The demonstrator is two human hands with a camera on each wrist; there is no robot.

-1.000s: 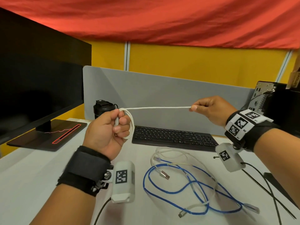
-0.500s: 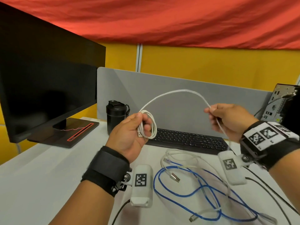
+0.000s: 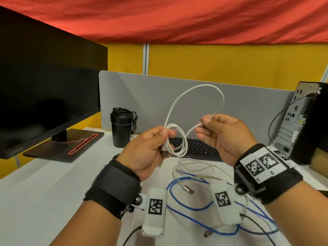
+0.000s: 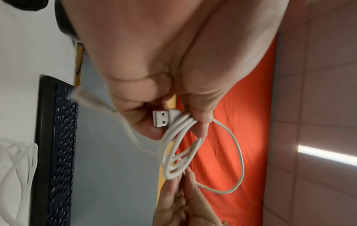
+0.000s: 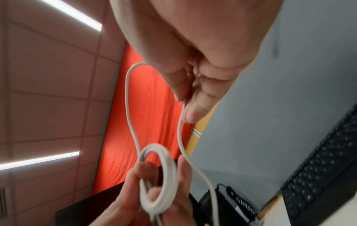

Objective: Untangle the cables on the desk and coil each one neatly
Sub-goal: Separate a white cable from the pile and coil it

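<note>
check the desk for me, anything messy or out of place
Yes: a blue cable and a thin white cable lie tangled together on the desk in front of the keyboard. The white cable in the hands looks tidy, coiled in loops.

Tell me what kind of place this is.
Most likely an office cubicle desk: a monitor, a keyboard and a desktop tower stand on a white desk backed by a grey partition.
</note>
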